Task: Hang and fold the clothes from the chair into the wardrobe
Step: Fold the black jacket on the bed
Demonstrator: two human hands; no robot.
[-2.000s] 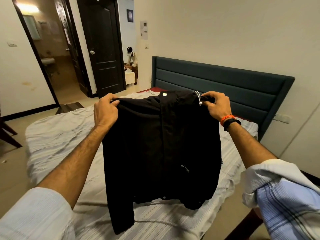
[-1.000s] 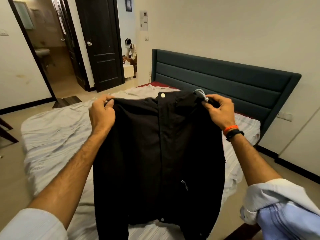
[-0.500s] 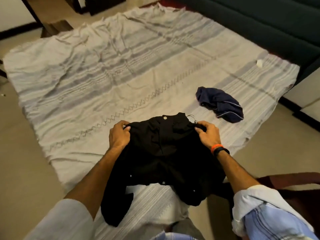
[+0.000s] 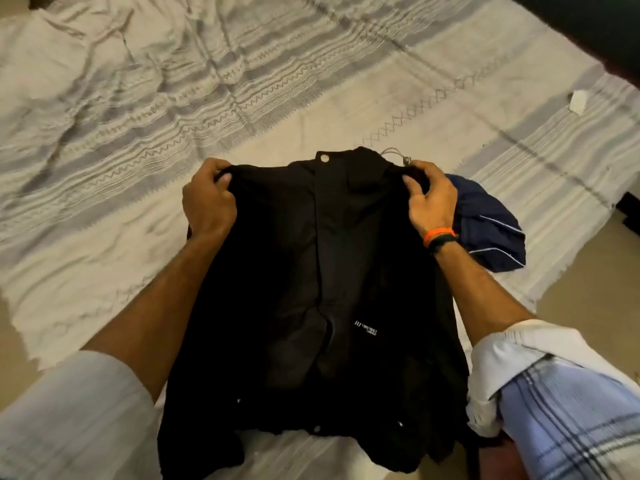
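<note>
Since a moment ago we have spread the black jacket (image 4: 322, 289) out flatter over the striped bedspread (image 4: 138, 133), front up. Our left hand (image 4: 209, 199) grips one shoulder, fingers curled into the cloth; our right hand (image 4: 431, 199) pinches the other. Between our grips runs the collar; below them hangs the body. Just beyond our right wrist lies a navy garment (image 4: 491, 233).

Home bedroom, view down onto a bed.
Rumpled pale striped bedsheet (image 4: 311, 109) with zigzag stitching covers the mattress; dark upholstered headboard (image 4: 588, 26) at top right corner; beige tiled floor (image 4: 571, 282) beside the bed; clothes lying on the sheet.
</note>
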